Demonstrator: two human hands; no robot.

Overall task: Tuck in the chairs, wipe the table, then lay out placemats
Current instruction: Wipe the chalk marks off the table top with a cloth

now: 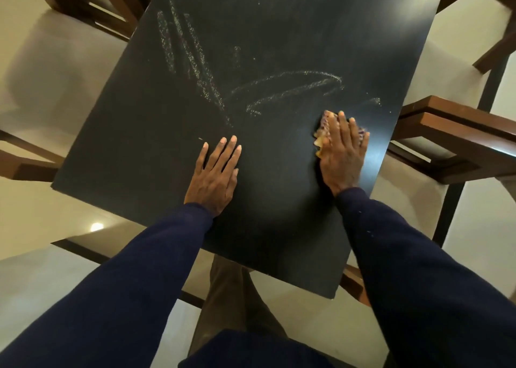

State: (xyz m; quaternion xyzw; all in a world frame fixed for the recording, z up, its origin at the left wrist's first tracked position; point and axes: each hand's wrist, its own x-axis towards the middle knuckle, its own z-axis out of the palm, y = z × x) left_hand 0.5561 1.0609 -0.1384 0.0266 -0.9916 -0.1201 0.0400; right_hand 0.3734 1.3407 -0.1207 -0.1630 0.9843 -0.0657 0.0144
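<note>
1. Left hand (pixel 215 177): flat on tabletop (pixel 279 26), toward near edge, fingers straight, holding nothing.
2. Right hand (pixel 344 155): fingers straight, pressing cloth (pixel 321 140) down beside tabletop's right edge.
3. White streaks (pixel 190 60): tabletop centre and far-left part.

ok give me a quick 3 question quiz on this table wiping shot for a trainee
1. True or false: the left hand rests flat on the bare table, fingers straight.
2. Where do the white streaks lie?
A. between the hands and the person
B. beyond the hands, farther up the table
C. only under the left hand
3. Fill in: the right hand presses a ___ onto the table near its right edge.

Key: 1 true; 2 B; 3 cloth
</note>
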